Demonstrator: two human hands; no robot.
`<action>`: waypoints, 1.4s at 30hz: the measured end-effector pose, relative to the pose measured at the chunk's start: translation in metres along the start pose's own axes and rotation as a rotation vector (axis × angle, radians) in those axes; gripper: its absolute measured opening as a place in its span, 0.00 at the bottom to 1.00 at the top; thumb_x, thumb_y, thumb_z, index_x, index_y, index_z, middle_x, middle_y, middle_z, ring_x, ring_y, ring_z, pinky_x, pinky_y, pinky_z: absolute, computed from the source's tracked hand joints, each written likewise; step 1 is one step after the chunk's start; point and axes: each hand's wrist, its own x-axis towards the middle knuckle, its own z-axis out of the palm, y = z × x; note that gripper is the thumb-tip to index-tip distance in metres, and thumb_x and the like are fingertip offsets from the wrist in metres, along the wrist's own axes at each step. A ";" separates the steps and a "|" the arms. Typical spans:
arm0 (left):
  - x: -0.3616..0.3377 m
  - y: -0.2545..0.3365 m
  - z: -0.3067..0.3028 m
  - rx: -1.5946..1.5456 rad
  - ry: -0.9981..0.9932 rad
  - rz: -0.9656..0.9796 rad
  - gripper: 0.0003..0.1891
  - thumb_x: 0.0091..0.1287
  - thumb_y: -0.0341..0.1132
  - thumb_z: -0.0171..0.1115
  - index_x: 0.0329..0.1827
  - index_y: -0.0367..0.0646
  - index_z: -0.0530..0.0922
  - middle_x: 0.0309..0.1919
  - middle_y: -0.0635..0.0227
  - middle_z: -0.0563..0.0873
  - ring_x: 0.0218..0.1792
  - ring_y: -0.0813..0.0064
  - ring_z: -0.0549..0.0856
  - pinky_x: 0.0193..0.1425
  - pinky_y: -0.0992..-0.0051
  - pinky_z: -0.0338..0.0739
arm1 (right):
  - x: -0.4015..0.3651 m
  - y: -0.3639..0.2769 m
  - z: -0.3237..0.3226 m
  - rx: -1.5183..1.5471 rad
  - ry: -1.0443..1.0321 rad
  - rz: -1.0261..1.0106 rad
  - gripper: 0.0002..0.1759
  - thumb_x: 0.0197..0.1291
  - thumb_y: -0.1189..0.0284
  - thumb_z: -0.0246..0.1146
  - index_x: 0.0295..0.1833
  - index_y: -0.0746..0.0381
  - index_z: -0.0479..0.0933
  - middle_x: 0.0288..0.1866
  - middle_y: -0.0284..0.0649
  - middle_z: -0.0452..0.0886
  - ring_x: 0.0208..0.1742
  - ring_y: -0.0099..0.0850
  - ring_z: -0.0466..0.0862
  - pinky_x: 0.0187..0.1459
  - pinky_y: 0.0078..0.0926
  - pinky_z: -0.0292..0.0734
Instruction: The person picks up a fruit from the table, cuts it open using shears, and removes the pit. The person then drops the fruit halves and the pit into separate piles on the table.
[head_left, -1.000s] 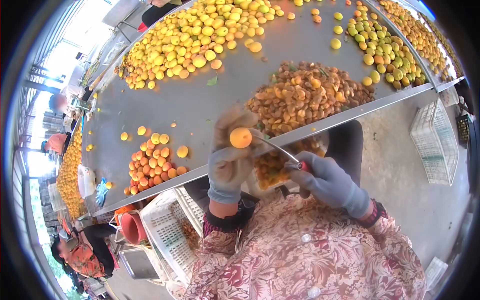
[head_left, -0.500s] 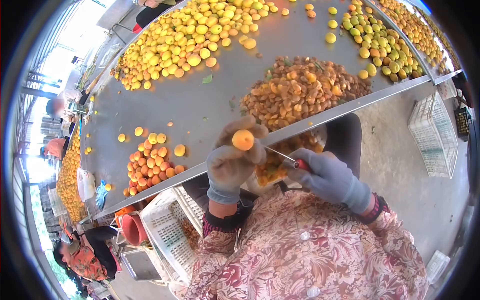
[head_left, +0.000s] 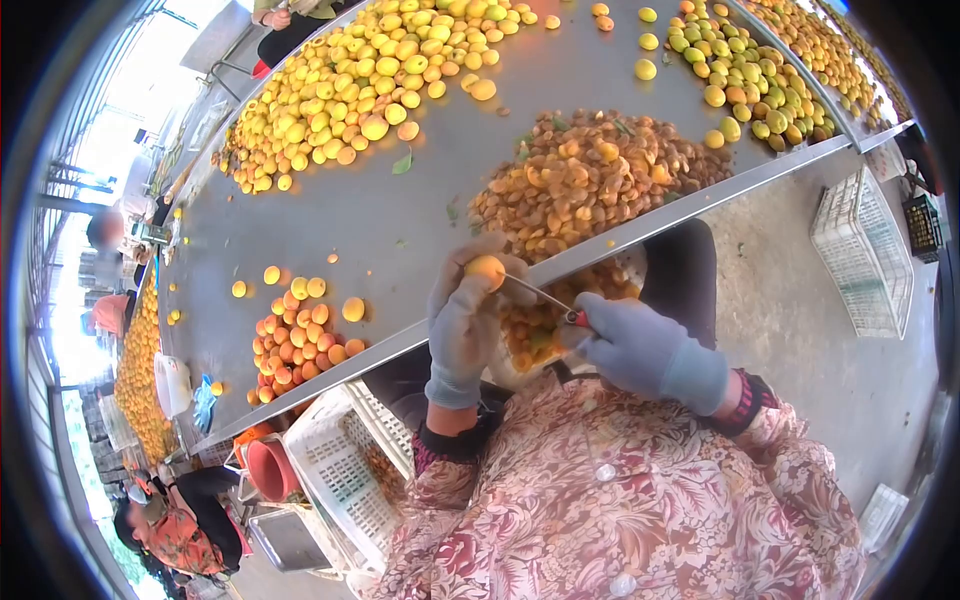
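In my gloved left hand (head_left: 462, 335) an orange apricot (head_left: 485, 268) is pinched between the fingers, just over the table's near edge. My gloved right hand (head_left: 650, 350) is closed around a red-handled pick (head_left: 577, 318) with a thin metal shaft. The shaft points up and left, and its tip meets the right side of the apricot. Beneath both hands, a container of split apricot flesh (head_left: 532, 335) shows in part at my lap. A heap of brown apricot stones (head_left: 590, 185) lies on the table right beyond my hands.
The metal table (head_left: 330, 220) also bears a small pile of apricots (head_left: 290, 345) and a large yellow heap (head_left: 370, 85). Greener fruit (head_left: 755, 80) lies at the right. White crates (head_left: 340, 470) stand below the edge, near a red bucket (head_left: 270, 468). A seated person (head_left: 180, 530) is at lower left.
The apricot has turned in my left hand, and the pick's tip now meets its side. My right hand has shifted slightly left. The whole view has shifted a little.
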 end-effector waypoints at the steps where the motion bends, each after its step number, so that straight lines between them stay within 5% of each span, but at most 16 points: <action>1: 0.002 -0.008 -0.001 0.001 -0.006 0.000 0.24 0.68 0.39 0.50 0.63 0.36 0.65 0.46 0.55 0.80 0.38 0.67 0.81 0.50 0.63 0.75 | 0.003 0.002 0.004 0.000 0.006 0.001 0.18 0.64 0.59 0.54 0.37 0.66 0.67 0.29 0.54 0.77 0.35 0.52 0.78 0.38 0.45 0.72; 3: 0.006 -0.023 0.002 -0.425 0.045 -0.008 0.23 0.70 0.43 0.48 0.64 0.41 0.65 0.48 0.56 0.81 0.43 0.64 0.82 0.60 0.54 0.70 | 0.009 0.003 0.011 0.080 -0.005 0.094 0.19 0.64 0.59 0.53 0.37 0.67 0.68 0.30 0.55 0.77 0.36 0.53 0.78 0.40 0.46 0.71; 6: 0.010 -0.031 0.009 -0.671 -0.016 -0.064 0.25 0.72 0.48 0.45 0.65 0.42 0.63 0.50 0.56 0.80 0.52 0.57 0.78 0.59 0.54 0.69 | 0.019 0.005 0.014 0.120 -0.008 0.087 0.19 0.64 0.59 0.52 0.39 0.68 0.68 0.32 0.57 0.77 0.38 0.53 0.78 0.41 0.46 0.71; 12: 0.017 -0.029 0.029 -0.632 0.052 -0.140 0.29 0.73 0.55 0.35 0.65 0.41 0.64 0.55 0.54 0.78 0.63 0.55 0.70 0.65 0.48 0.63 | 0.029 -0.006 0.021 0.111 0.032 0.185 0.20 0.64 0.60 0.52 0.41 0.69 0.67 0.34 0.60 0.78 0.42 0.53 0.79 0.43 0.45 0.72; 21: 0.018 -0.045 0.010 -0.366 0.042 -0.096 0.28 0.74 0.52 0.34 0.62 0.37 0.67 0.42 0.60 0.81 0.45 0.67 0.79 0.57 0.64 0.72 | 0.030 0.005 0.022 0.089 0.052 0.222 0.20 0.64 0.61 0.52 0.45 0.69 0.64 0.34 0.59 0.78 0.41 0.54 0.79 0.44 0.46 0.73; 27: 0.019 -0.038 0.019 -0.424 -0.009 -0.188 0.25 0.72 0.52 0.43 0.57 0.40 0.70 0.48 0.56 0.81 0.53 0.62 0.77 0.57 0.62 0.72 | 0.029 0.010 0.025 0.010 0.094 0.208 0.20 0.63 0.60 0.52 0.43 0.69 0.64 0.32 0.58 0.79 0.39 0.53 0.80 0.43 0.46 0.74; 34: 0.021 -0.031 0.031 -0.525 0.066 -0.312 0.27 0.74 0.52 0.35 0.58 0.37 0.69 0.47 0.52 0.82 0.52 0.60 0.79 0.64 0.63 0.67 | 0.032 0.019 0.030 -0.016 0.152 0.191 0.19 0.63 0.60 0.53 0.43 0.68 0.64 0.31 0.56 0.79 0.37 0.52 0.80 0.41 0.46 0.74; 36: 0.017 -0.034 0.030 -0.289 0.013 -0.169 0.27 0.74 0.52 0.35 0.58 0.37 0.69 0.47 0.53 0.82 0.53 0.61 0.79 0.63 0.64 0.67 | 0.035 0.024 0.030 0.037 0.119 0.192 0.19 0.63 0.60 0.53 0.43 0.67 0.65 0.31 0.56 0.79 0.38 0.52 0.80 0.41 0.46 0.74; 40: 0.019 -0.044 0.020 -0.168 0.096 -0.243 0.27 0.74 0.52 0.34 0.58 0.37 0.70 0.47 0.52 0.82 0.53 0.62 0.79 0.61 0.65 0.69 | 0.032 0.025 0.027 0.006 0.130 0.148 0.18 0.63 0.61 0.53 0.44 0.67 0.65 0.32 0.57 0.79 0.38 0.52 0.80 0.42 0.46 0.74; 42: 0.019 -0.050 0.016 0.026 -0.098 0.044 0.26 0.75 0.51 0.35 0.57 0.36 0.70 0.47 0.51 0.82 0.52 0.63 0.79 0.60 0.66 0.70 | 0.031 0.025 0.027 0.023 0.081 0.188 0.18 0.63 0.61 0.52 0.44 0.67 0.65 0.32 0.57 0.79 0.39 0.52 0.80 0.42 0.46 0.74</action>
